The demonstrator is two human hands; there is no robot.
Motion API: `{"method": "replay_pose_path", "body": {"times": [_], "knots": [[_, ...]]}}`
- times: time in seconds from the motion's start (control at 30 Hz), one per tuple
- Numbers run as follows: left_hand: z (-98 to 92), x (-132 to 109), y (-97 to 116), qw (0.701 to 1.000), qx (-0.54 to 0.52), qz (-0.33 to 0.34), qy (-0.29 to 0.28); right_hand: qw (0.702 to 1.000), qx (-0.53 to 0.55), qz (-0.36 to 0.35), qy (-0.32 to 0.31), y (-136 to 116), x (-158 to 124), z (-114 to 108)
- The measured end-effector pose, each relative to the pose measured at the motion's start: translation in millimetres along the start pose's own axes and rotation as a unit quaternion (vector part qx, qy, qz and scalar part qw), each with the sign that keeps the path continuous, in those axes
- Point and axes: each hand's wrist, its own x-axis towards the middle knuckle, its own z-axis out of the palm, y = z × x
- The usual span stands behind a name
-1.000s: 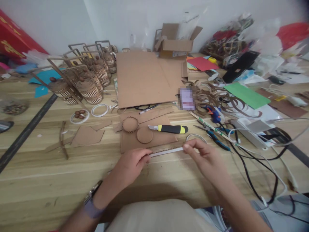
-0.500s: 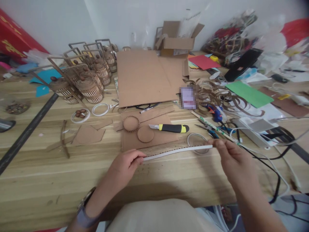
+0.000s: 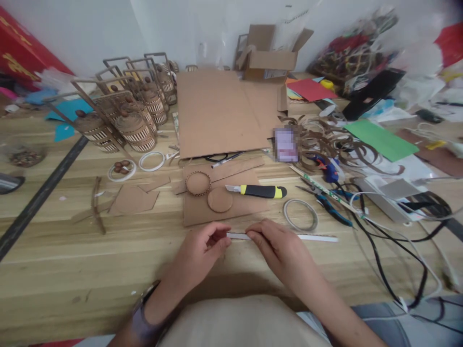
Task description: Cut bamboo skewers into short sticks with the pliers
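White strip [image 3: 320,238]: by the middle of the table's [image 3: 90,289] front edge, running out past the right hand
Left hand [image 3: 200,250]: thumb and fingers closed narrowly on the strip's left end
Right hand [image 3: 278,243]: pinching the strip a little farther along
Cutter [image 3: 264,192]: beyond the hands, blade pointing toward the table's left edge
Cardboard disc [image 3: 220,200]: just beside that blade
Pale ring [image 3: 301,215]: near the strip's free end

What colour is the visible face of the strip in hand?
White; the strip shows best in the head view, beyond the right hand.
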Motion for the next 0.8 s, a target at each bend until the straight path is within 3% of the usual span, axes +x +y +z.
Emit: {"method": "replay_pose_path", "body": {"times": [0.1, 0.27, 0.4, 0.57, 0.8], "knots": [[0.3, 1, -1, 0.999, -0.02, -0.037, 0.002, 1.0, -0.015, -0.01, 0.004, 3, -2, -3], [7.4, 4, 4, 1.0, -0.013, -0.024, 0.008, 0.999, -0.038, -0.014, 0.003, -5, 0, 3], [10.2, 1, 3, 1.0, -0.02, -0.014, 0.007, 0.999, 0.025, 0.008, -0.028, -14, 4, 8], [12.7, 0, 1, 0.999, -0.037, -0.019, 0.02, 0.991, 0.112, 0.065, -0.022, -20, 7, 6], [17.0, 1, 0, 0.997, -0.037, -0.008, 0.06, 0.991, 0.114, 0.07, -0.007, -19, 8, 5]]}}
